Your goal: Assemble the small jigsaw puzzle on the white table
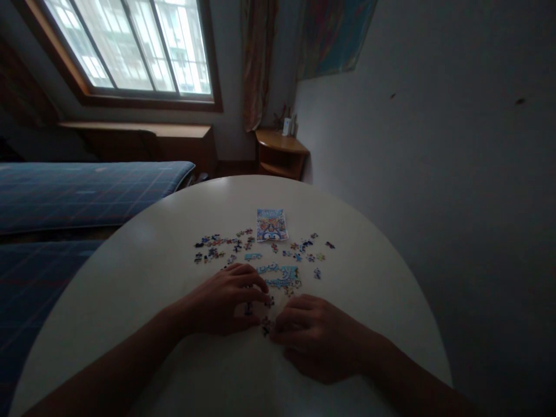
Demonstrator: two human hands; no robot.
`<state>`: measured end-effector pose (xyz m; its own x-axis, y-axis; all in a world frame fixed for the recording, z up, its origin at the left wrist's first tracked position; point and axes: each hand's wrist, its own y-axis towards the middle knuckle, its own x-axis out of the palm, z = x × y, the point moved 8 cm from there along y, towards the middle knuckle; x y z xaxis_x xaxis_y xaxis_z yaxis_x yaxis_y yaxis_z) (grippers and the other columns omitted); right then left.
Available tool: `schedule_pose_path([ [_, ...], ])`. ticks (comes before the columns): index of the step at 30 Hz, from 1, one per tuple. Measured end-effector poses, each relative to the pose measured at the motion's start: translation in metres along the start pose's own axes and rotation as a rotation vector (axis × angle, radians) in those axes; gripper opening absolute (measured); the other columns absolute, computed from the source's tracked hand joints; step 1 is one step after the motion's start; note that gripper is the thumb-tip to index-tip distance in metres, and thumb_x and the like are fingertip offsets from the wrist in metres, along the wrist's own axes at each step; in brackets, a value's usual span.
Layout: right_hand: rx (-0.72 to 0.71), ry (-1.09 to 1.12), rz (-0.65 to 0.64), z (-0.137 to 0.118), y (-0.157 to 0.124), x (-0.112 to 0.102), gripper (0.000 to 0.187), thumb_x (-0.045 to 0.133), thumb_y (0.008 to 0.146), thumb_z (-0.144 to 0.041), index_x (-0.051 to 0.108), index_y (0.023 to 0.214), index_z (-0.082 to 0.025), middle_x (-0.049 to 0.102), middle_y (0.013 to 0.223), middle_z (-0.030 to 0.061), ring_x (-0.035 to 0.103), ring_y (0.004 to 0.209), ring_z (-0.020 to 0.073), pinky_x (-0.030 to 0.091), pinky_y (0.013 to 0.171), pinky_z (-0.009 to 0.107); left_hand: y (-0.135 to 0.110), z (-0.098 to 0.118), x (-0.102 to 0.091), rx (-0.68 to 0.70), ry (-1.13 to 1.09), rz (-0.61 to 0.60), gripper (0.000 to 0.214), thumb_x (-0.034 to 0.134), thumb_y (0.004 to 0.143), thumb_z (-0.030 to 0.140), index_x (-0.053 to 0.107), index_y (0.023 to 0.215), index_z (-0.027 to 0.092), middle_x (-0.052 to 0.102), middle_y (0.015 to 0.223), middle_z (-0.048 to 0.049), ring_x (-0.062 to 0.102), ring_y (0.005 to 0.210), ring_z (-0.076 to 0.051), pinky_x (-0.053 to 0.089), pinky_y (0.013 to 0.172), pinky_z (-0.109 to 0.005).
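Observation:
My left hand (228,298) rests on the table with its fingers apart and curved, the fingertips beside a jigsaw piece (269,301). Another dark piece (248,308) shows between its thumb and fingers. My right hand (324,336) is closed, thumb and fingers drawn together at the edge of a small jigsaw piece (266,328). Just beyond both hands lies a partly joined blue puzzle section (284,275), its left part hidden by my left hand. A short joined blue strip (253,256) lies farther back.
Loose jigsaw pieces are scattered at the left (212,243) and right (306,249) of the round white table (147,278). A printed picture sheet (271,225) lies behind them. A plaid mattress (87,194) stands left, a wall (456,191) right, a corner shelf (282,142) behind.

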<state>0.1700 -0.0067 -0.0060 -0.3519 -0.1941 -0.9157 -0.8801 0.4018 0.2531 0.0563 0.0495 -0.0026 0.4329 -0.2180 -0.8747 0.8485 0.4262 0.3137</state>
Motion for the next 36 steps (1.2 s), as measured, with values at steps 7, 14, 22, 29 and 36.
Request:
schedule_pose_path([
  [7,0.002,0.015,0.016,0.000,0.000,-0.002,0.022,0.056,0.086,-0.016,0.066,0.105,-0.018,0.071,0.102,0.0033,0.060,0.092,0.0165,0.046,0.088,0.033,0.000,0.000,0.002,-0.009,-0.013,-0.009,0.026,0.071,0.084,0.030,0.066,0.110,0.027,0.067,0.111,-0.0027,0.059,0.103,-0.020,0.045,0.095,-0.038],
  [14,-0.008,-0.007,-0.003,0.001,-0.001,-0.002,0.020,0.058,0.085,-0.017,0.067,0.102,-0.018,0.071,0.103,0.0030,0.061,0.093,0.0154,0.047,0.087,0.032,0.000,0.003,0.000,-0.003,-0.005,-0.003,0.026,0.072,0.084,0.029,0.066,0.109,0.026,0.068,0.108,-0.0021,0.059,0.102,-0.020,0.044,0.096,-0.037],
  [22,-0.014,0.001,0.052,0.002,-0.001,-0.010,0.019,0.055,0.086,-0.015,0.068,0.100,-0.017,0.073,0.101,0.0034,0.062,0.092,0.0168,0.047,0.087,0.033,0.006,0.023,0.006,-0.045,0.199,-0.051,0.007,0.067,0.087,0.021,0.064,0.094,0.022,0.068,0.093,-0.0008,0.060,0.091,-0.021,0.045,0.084,-0.036],
  [29,-0.007,-0.003,0.052,0.003,-0.001,-0.010,0.021,0.057,0.085,-0.016,0.069,0.102,-0.018,0.073,0.103,0.0035,0.062,0.094,0.0172,0.048,0.089,0.033,-0.019,0.039,-0.001,0.004,0.205,0.112,0.007,0.056,0.094,0.016,0.060,0.090,0.020,0.066,0.086,-0.0006,0.058,0.079,-0.017,0.045,0.075,-0.032],
  [36,0.006,0.014,0.071,0.005,-0.003,-0.013,0.022,0.057,0.087,-0.017,0.069,0.105,-0.019,0.073,0.106,0.0018,0.062,0.097,0.0167,0.047,0.090,0.033,-0.030,0.023,-0.008,-0.015,0.094,0.138,0.006,0.061,0.093,0.021,0.063,0.098,0.022,0.069,0.094,-0.0014,0.061,0.087,-0.017,0.046,0.083,-0.032],
])
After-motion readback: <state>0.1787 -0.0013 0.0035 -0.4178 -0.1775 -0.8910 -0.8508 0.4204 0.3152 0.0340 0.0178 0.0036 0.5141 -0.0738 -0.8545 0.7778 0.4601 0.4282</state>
